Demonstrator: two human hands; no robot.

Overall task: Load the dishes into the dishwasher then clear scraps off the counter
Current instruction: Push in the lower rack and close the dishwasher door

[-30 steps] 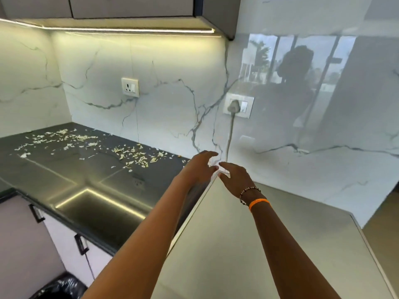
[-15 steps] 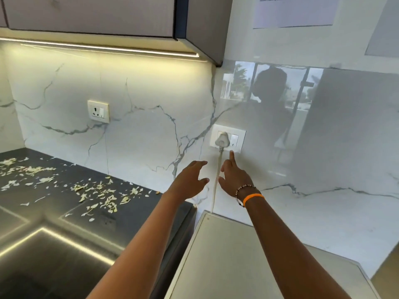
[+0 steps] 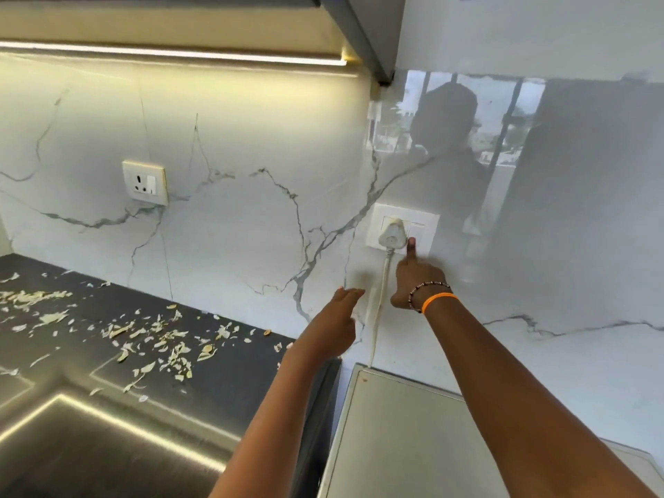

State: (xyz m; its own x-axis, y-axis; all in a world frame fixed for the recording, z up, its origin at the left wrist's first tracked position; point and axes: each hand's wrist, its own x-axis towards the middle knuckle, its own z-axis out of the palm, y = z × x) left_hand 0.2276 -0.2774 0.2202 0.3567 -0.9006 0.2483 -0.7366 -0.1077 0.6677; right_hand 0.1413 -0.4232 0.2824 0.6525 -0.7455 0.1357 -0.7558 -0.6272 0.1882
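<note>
Pale vegetable scraps (image 3: 154, 339) lie scattered over the dark counter (image 3: 230, 382) at the left. My right hand (image 3: 413, 278) reaches up to the white wall socket (image 3: 418, 230); its straight index finger touches the switch just right of the white plug (image 3: 392, 236), the other fingers curled in. My left hand (image 3: 336, 325) hovers below and left of the plug with relaxed fingers, holding nothing. The plug's white cord (image 3: 379, 307) drops behind the grey appliance top (image 3: 413, 443) at the bottom right. No dishes are in view.
A second white socket (image 3: 145, 182) sits on the marble backsplash at the left. A dark upper cabinet (image 3: 363, 34) with a light strip hangs overhead. The glossy wall reflects a person and a window.
The view has tilted up and closer to the wall. My right hand rose from above the appliance top to the socket switch, and my left hand lifted alongside.
</note>
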